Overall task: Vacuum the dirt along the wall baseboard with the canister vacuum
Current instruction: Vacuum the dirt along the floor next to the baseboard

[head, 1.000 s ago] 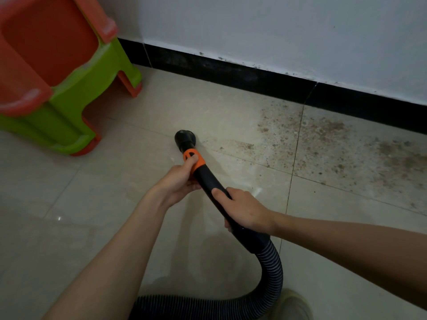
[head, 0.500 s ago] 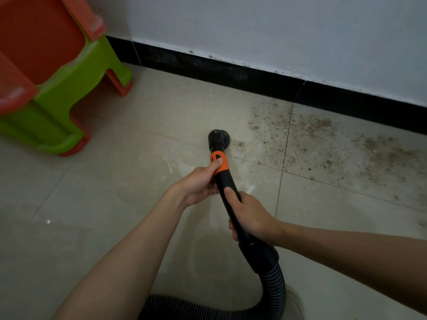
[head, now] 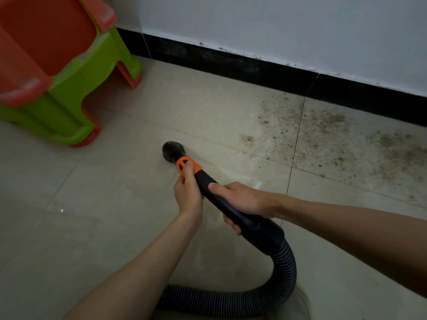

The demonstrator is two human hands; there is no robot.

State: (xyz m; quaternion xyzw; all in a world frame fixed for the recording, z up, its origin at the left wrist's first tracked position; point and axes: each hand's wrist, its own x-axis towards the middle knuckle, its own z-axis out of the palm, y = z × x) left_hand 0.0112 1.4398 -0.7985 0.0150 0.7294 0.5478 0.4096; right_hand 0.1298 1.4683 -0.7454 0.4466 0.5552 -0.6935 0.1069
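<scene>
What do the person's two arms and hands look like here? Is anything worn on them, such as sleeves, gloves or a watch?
Both forearms are bare as far as the picture shows; no sleeve enters the view. The left hand and the right hand wear no gloves. No ring, watch or band shows on the fingers or wrists that are visible. The nails look short and unpainted.

Black vacuum nozzle [head: 173, 150] with orange collar [head: 188, 166] rests on tile, left of the brown dirt [head: 335, 137].
</scene>
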